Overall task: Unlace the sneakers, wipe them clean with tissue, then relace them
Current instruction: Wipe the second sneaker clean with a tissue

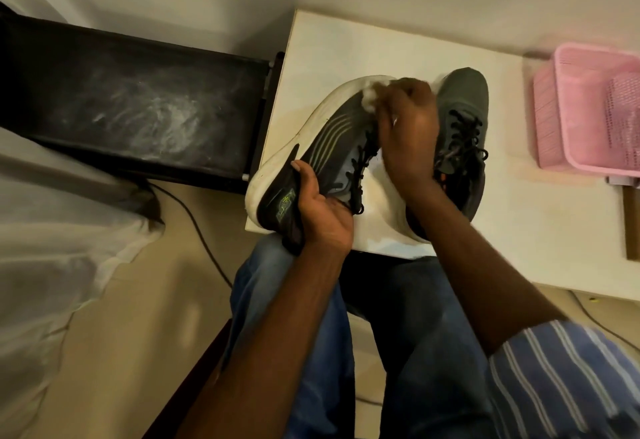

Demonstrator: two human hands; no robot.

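Wipe step underway, by my read. Left hand (320, 212) grips sneaker 1 (311, 158) at the heel, tilted over the table (519, 168) edge. Right hand (408, 127) pinches a tissue wad (372, 96) against its toe. Laces look partly threaded. Sneaker 2 (465, 120), just right of the right hand, is fully laced: unlacing, wiping, relacing all left.

sneakers (332, 148): dark grey, white soles | tissue (370, 97): white | basket (588, 109): pink
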